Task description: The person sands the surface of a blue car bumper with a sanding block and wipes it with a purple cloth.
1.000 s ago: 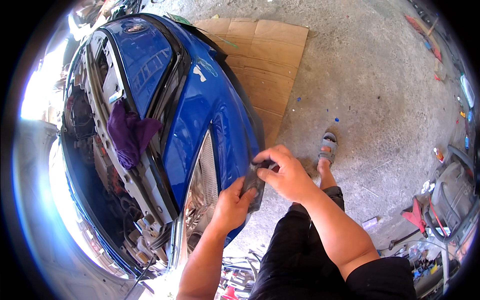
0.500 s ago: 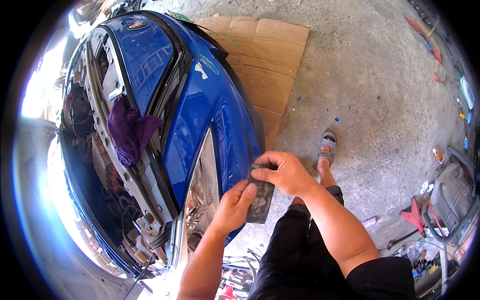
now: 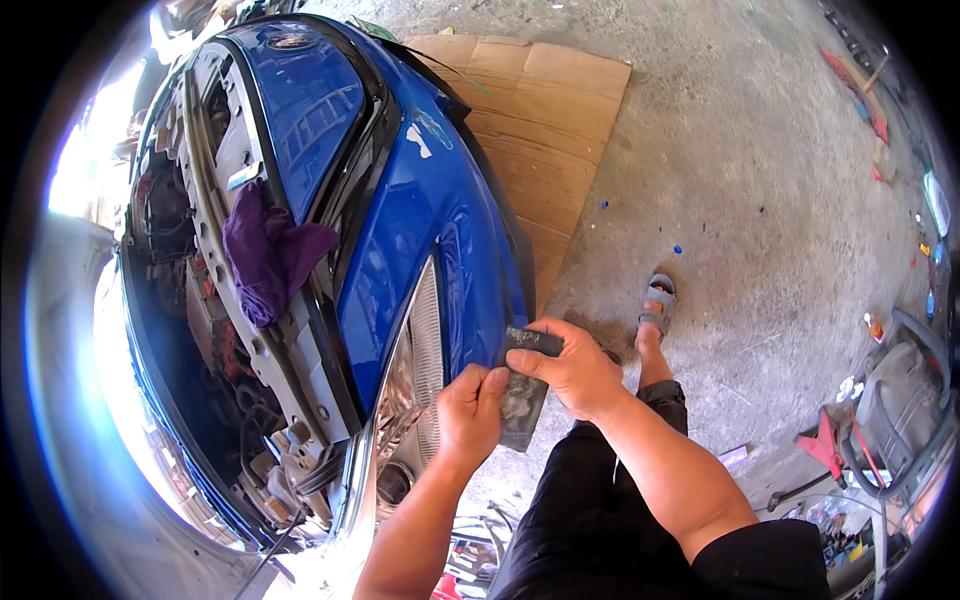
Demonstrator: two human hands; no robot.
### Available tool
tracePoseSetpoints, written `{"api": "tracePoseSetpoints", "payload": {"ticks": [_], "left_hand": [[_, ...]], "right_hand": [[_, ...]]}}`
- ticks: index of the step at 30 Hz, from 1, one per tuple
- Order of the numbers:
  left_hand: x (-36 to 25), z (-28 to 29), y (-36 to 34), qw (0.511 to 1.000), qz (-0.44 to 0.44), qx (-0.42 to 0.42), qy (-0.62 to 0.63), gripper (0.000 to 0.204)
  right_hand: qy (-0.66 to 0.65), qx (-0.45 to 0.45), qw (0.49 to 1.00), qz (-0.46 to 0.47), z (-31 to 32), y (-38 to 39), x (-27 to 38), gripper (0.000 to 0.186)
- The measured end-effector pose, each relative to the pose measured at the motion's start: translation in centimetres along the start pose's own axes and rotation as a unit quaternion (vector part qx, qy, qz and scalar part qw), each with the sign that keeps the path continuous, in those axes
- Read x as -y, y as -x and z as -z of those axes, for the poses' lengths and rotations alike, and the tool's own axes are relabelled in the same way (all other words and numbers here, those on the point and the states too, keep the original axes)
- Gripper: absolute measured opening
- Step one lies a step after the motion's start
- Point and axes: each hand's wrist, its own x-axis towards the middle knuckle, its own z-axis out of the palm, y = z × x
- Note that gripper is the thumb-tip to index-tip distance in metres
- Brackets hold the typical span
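Note:
My left hand (image 3: 470, 420) is closed on the left edge of a dark grey, worn flat sheet or pad (image 3: 520, 410), thumb near its middle height. My right hand (image 3: 575, 370) grips its upper right part, with the thumb across its face. The pad is held upright beside the corner of the blue car bumper (image 3: 465, 290), just right of the clear headlight (image 3: 415, 340); whether it touches the bumper I cannot tell. The bumper has white and pale scuffed patches farther up.
A purple cloth (image 3: 270, 255) lies on the open engine bay's front rail (image 3: 205, 235). A flattened cardboard sheet (image 3: 540, 100) is on the concrete floor (image 3: 740, 180). My sandaled foot (image 3: 655, 305) stands beside the car. Red and grey tools and hoses (image 3: 870, 430) lie at the right.
Both hands have shifted slightly down and rightward relative to the bumper, and the dark pad now shows more of its face. My right thumb has moved across it; both hands still grip it.

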Motion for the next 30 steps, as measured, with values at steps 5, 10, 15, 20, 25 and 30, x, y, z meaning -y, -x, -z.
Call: {"api": "tracePoseSetpoints", "payload": {"ticks": [5, 10, 15, 20, 25, 30], "left_hand": [[0.0, 0.6, -0.2, 0.995, 0.058, 0.074, 0.011, 0.030], [1.2, 0.6, 0.2, 0.988, 0.112, 0.056, 0.089, 0.030], [2.1, 1.4, -0.3, 0.886, 0.317, 0.079, 0.329, 0.026], [-0.3, 1.9, -0.9, 0.824, 0.381, 0.113, 0.405, 0.048], [1.7, 2.0, -0.3, 0.933, 0.147, 0.066, 0.321, 0.042], [-0.3, 1.1, -1.2, 0.946, 0.043, 0.055, 0.317, 0.037]], "right_hand": [[0.064, -0.056, 0.996, 0.032, 0.6, -0.6, 0.6, 0.034], [0.148, -0.128, 0.969, 0.151, 1.0, -1.3, -0.3, 0.036], [0.606, 0.056, 0.661, 0.440, 1.2, 1.0, 2.5, 0.044], [0.648, 0.094, 0.627, 0.422, 1.6, 0.4, 2.1, 0.026], [0.243, 0.020, 0.968, 0.063, -0.2, 1.5, 3.5, 0.029], [0.074, 0.070, 0.993, 0.052, 0.4, 0.8, 1.2, 0.048]]}}
